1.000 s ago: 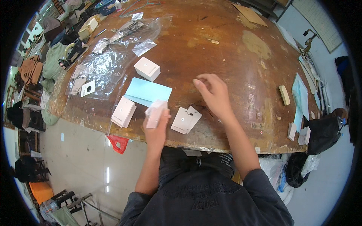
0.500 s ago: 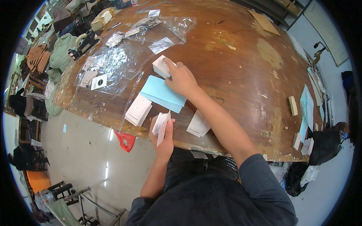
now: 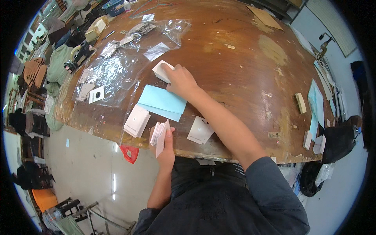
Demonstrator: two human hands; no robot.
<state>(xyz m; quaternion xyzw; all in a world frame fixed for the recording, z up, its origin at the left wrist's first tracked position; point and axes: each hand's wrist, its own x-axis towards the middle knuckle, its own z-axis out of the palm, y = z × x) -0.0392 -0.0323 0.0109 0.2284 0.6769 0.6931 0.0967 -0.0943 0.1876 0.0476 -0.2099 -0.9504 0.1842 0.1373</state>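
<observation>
My left hand (image 3: 164, 145), at the table's near edge, is closed round a fanned stack of pale cards (image 3: 158, 134), held on edge with the thumb along their side. Farther off, my right hand (image 3: 181, 81) grips a thick stack of white cards (image 3: 159, 71), fingers over its top; its far fingers are partly hidden. Between the hands lie folded light-blue sheets (image 3: 162, 102). Left of my left hand rests another stack of pale cards (image 3: 137, 121). A few loose pale cards (image 3: 200, 131) lie beneath my right forearm, one with a dark string.
Clear plastic bags (image 3: 113, 72) with grey tags spread over the left of the wooden table (image 3: 235, 78). At the right edge are a wooden brush (image 3: 300, 103), blue sheets (image 3: 316, 105) and small white card stacks (image 3: 308, 140). A red bag (image 3: 129, 153) hangs off the near edge.
The view has turned slightly. The white stack under my right hand sits a little farther from the blue sheets, and a thin string loop now shows in that gap. My left hand keeps its cards.
</observation>
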